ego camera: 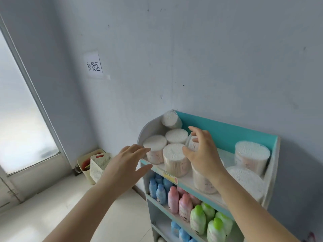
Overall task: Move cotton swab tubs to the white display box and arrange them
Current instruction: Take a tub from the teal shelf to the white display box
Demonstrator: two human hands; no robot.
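Several clear cotton swab tubs stand on the top shelf (225, 158) of a white and teal rack. One tub (171, 119) lies tilted on top of others at the back left. My right hand (201, 151) curls its fingers and thumb round a clear tub (191, 144) in the middle of the cluster. Beside it stand a tub (174, 159) at the front and a tub (154, 148) at the left edge. My left hand (127, 163) hovers open just left of that tub, fingers spread, holding nothing. More tubs (251, 155) stand at the right.
Lower shelves hold blue bottles (158, 187), pink bottles (178, 200) and green bottles (204, 219). Two cream baskets (97, 164) sit on the floor in the corner by a glass door (22, 119). A paper sign (94, 66) hangs on the wall.
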